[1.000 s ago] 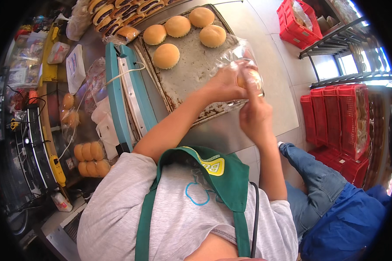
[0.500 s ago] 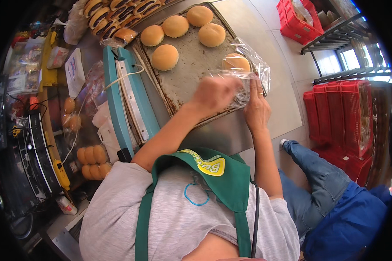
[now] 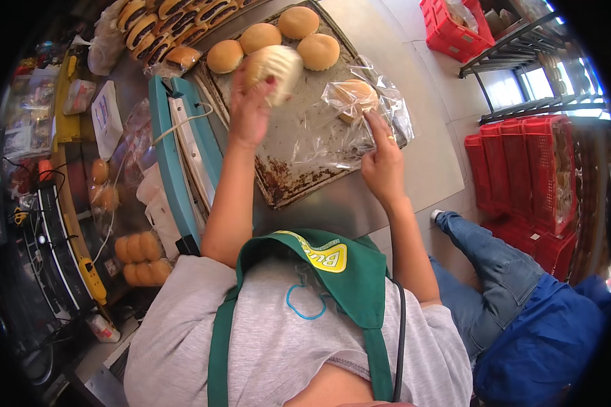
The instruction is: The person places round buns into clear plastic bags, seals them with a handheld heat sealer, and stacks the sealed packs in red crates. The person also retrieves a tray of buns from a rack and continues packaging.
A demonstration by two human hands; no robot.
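My left hand (image 3: 250, 112) grips a round bun (image 3: 282, 66) above the left side of the metal baking tray (image 3: 278, 180). The lifted bun is tilted and a little blurred, with a pale, ridged face showing. At the tray's right side a clear plastic bag (image 3: 319, 144) lies spread out, with another golden bun (image 3: 356, 91) inside its far end. My right hand (image 3: 385, 163) holds the bag's right edge, fingers on the film just below that bun. Several golden buns (image 3: 261, 37) sit on the far part of the tray.
A teal bag sealer (image 3: 163, 129) stands left of the tray, its cord looped over it. Dark-filled buns (image 3: 173, 20) are packed at the far left. Bagged rolls (image 3: 142, 258) lie lower left. Red crates (image 3: 523, 169) and a person in jeans (image 3: 485, 261) are at the right.
My left hand has gone from the bag to the tray's left side and picked up a bun there. The bag now lies spread lower on the tray, with my right hand still at it.
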